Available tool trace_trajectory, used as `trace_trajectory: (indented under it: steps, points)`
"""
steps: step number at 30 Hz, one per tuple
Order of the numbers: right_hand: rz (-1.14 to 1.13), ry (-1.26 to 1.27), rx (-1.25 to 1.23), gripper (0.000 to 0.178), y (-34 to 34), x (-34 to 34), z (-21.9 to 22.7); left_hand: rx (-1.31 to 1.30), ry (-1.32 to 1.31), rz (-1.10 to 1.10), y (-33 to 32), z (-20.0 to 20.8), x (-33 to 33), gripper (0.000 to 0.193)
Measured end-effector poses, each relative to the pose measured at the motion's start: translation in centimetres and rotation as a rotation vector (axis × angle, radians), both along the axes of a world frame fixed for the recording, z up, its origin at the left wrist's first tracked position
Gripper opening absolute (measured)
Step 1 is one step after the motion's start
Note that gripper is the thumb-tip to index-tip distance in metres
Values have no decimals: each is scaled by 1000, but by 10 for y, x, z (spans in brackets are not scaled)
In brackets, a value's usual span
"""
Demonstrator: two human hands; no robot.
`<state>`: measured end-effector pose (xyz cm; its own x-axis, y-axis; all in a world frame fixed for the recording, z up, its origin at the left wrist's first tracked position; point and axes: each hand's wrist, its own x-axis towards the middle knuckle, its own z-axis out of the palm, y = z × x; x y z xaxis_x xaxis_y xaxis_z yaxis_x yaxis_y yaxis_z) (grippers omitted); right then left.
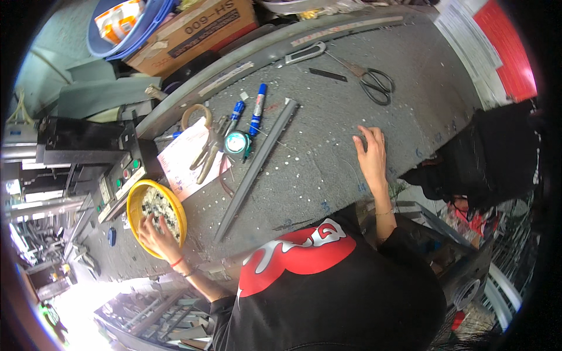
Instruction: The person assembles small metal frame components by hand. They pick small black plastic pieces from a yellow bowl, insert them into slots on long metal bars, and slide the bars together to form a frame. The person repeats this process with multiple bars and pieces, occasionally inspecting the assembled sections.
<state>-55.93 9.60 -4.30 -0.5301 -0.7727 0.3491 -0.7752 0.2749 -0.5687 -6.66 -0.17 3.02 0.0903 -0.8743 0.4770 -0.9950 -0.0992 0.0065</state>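
The left hand (153, 229) reaches into the yellow bowl (136, 206) at the near left of the grey worktable (328, 111), fingers curled down among the small pieces (159, 206) heaped there; whether it has pinched one I cannot tell. The right hand (370, 153) lies flat and released on the table at the right, holding nothing. The bowl looks well filled, so the sorting seems far from over. Between the hands a long grey metal bar (257, 165) lies slantwise, with a tape measure (237, 142), pliers (212, 149) and two blue markers (256, 110) just beyond. Scissors (370, 79) lie at the far right, well apart.
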Motion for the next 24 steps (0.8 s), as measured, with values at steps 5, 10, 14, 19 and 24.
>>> trace_trajectory:
  steps: [5,10,14,19,24]
  points:
    - [73,65,74,11,-22,-8,-6,118,384,-493,15,-31,-110,21]
    - [221,-395,-28,13,-25,-4,-3,381,250,-623,19,-66,-170,50]
    - [298,-532,-78,16,-25,8,-2,473,249,-633,26,-64,-144,36]
    - [278,-530,-10,17,-31,13,5,368,537,-657,42,-33,-110,33]
    - [272,-447,4,18,-32,12,12,107,743,-454,25,-13,-52,16]
